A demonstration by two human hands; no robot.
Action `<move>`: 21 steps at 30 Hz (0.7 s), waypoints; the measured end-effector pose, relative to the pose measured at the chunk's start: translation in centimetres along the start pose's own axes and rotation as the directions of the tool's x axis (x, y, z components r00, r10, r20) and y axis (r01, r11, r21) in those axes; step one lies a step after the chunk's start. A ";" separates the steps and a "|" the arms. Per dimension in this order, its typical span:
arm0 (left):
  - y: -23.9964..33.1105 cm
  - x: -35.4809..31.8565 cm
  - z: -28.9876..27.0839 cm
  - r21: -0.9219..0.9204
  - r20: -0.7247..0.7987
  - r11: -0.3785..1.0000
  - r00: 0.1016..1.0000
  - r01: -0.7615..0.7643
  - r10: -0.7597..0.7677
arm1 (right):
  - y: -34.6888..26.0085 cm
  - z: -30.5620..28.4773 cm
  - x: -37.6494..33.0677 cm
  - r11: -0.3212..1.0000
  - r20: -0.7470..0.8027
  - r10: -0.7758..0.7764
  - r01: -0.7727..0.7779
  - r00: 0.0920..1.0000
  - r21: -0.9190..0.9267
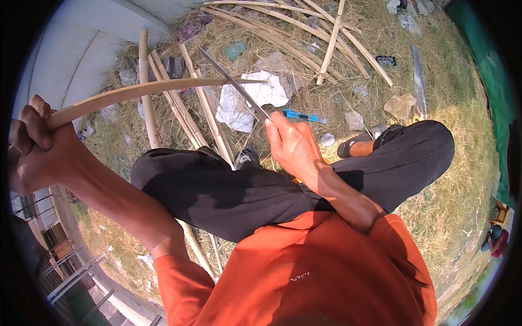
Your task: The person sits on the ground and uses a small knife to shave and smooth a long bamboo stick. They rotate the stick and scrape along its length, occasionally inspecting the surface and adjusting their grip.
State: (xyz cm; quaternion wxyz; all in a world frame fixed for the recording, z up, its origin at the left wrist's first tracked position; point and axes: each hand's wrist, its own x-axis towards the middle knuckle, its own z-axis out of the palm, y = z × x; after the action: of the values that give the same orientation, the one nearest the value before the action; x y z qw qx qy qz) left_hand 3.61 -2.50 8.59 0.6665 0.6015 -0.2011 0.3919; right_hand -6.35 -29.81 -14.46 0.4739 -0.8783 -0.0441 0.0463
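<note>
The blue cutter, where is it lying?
In the head view the blue cutter lies on the dry grass just above the right hand, right of the crumpled white paper.

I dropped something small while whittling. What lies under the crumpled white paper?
The paper rests on dry grass and overlaps a few bamboo strips. Whatever lies directly beneath it is covered and cannot be seen.
</note>
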 end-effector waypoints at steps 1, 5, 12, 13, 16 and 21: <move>0.2 -0.6 0.5 0.055 -0.017 0.998 1.000 -0.001 0.002 | -0.4 -0.4 0.1 0.999 -0.006 -0.014 0.014 1.000 0.042; 0.6 -2.4 4.4 0.105 -0.136 0.991 0.986 -0.086 0.100 | -1.3 0.3 -0.2 0.985 -0.243 -0.132 0.156 0.961 0.081; 0.1 -1.5 0.8 0.042 -0.018 0.998 0.999 -0.035 0.036 | 2.2 -1.1 0.5 0.993 -0.051 0.108 -0.110 0.993 -0.040; 0.2 -1.5 1.1 0.037 -0.011 0.998 0.998 -0.055 0.055 | 1.1 -1.5 0.2 0.998 -0.107 0.063 -0.060 0.992 0.025; 0.5 -2.7 4.4 0.078 -0.150 0.991 0.982 -0.104 0.115 | -0.8 -0.9 0.1 0.992 -0.193 -0.041 0.062 0.980 0.106; 0.6 -2.3 4.6 0.138 -0.197 0.987 0.974 -0.085 0.112 | 1.8 2.5 0.0 1.000 -0.095 -0.020 0.018 0.995 -0.016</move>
State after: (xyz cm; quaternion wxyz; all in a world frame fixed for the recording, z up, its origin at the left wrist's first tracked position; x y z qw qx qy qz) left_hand 2.70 -7.58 8.15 0.6230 0.5892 -0.1357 0.4963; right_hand -6.64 -28.72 -17.36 0.4691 -0.8826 -0.0300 -0.0005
